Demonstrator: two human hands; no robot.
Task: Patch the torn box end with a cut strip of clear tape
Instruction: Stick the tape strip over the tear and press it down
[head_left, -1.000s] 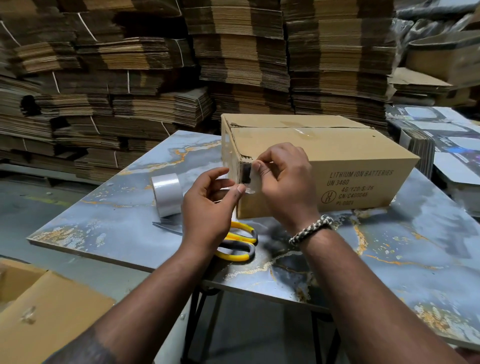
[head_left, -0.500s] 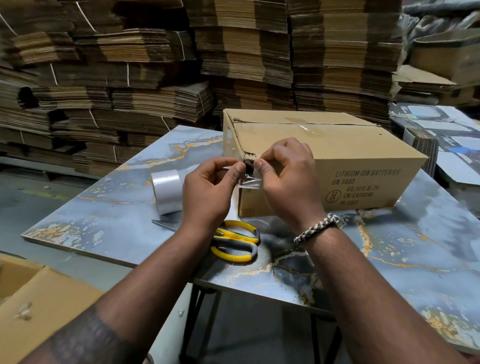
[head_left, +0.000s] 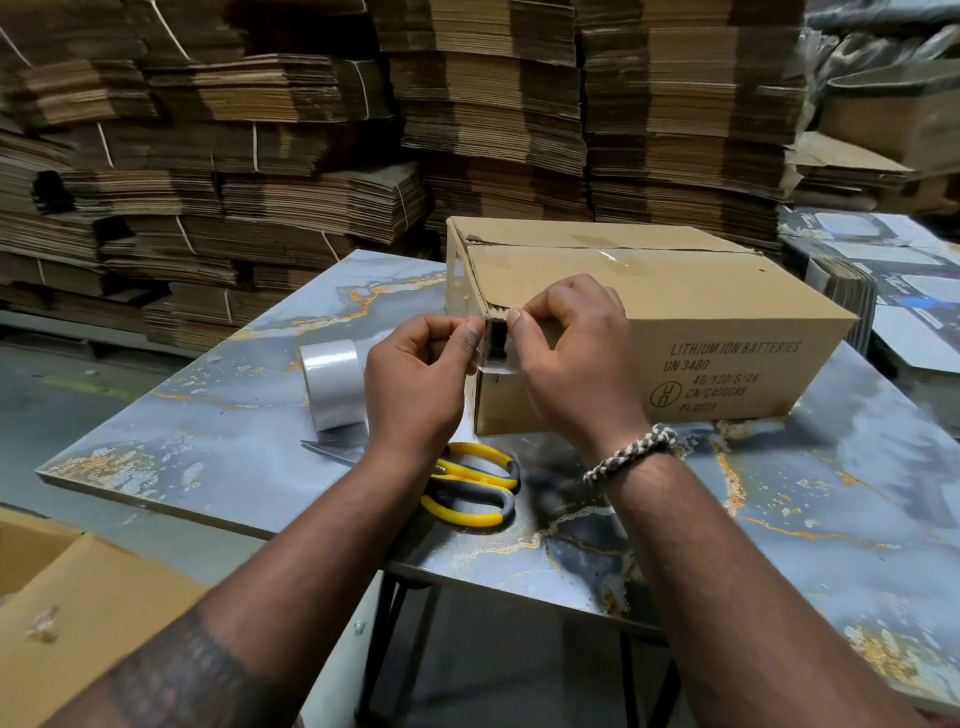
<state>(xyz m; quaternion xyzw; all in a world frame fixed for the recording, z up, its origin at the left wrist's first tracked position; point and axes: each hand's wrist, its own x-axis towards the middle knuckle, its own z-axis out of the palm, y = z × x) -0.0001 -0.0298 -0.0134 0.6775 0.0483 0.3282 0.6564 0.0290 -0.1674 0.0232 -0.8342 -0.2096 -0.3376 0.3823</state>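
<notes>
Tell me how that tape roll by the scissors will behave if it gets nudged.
The tape roll stands on its flat end on the table, so it will probably slide, not roll. It looks light, so a bump could tip it onto its curved side. Its glossy wrap may be slippery.

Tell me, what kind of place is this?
Probably a packing warehouse. Tall stacks of flattened cardboard fill the back, and a shipping box, tape roll and scissors sit on the worktable.
</notes>
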